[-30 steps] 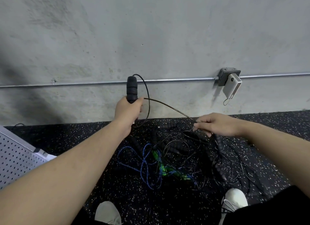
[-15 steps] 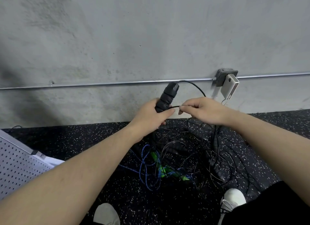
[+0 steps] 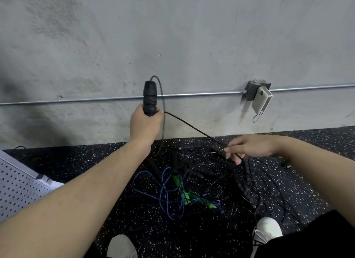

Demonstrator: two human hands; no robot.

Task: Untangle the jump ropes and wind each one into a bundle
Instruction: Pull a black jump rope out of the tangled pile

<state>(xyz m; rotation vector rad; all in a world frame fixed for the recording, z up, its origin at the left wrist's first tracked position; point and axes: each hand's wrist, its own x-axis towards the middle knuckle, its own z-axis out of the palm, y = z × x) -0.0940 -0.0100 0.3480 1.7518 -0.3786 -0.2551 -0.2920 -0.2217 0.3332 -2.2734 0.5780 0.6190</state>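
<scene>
A person's left hand (image 3: 145, 126) grips an upright black handle (image 3: 149, 98); the right hand (image 3: 249, 147) pinches its cord (image 3: 194, 128) above tangled jump ropes (image 3: 192, 184) on the floor (image 3: 76, 161).

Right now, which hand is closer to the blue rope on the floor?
The right hand, though not by much. It pinches a black cord low over the tangle, up and to the right of the blue rope. The left hand holds a black handle higher, against the wall.
</scene>
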